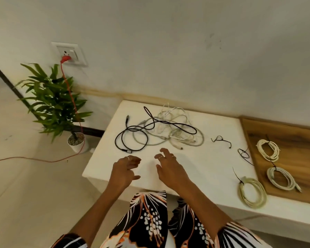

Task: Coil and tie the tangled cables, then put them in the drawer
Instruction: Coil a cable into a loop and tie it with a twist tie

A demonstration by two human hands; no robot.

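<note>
Against a pale wall (168, 42), white table (195, 167), potted plant (54, 104) beside.

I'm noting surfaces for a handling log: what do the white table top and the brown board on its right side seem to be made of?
The white table top looks like painted or laminated board, possibly stone: smooth, matte, uniform, with no grain showing. The brown board looks like wood or wood-print laminate: streaked grain lines and a raised rim show, with a low sheen. Two coiled pale cables lie on it.

matt white table (195, 167), wood-grain board (297, 140)
</note>
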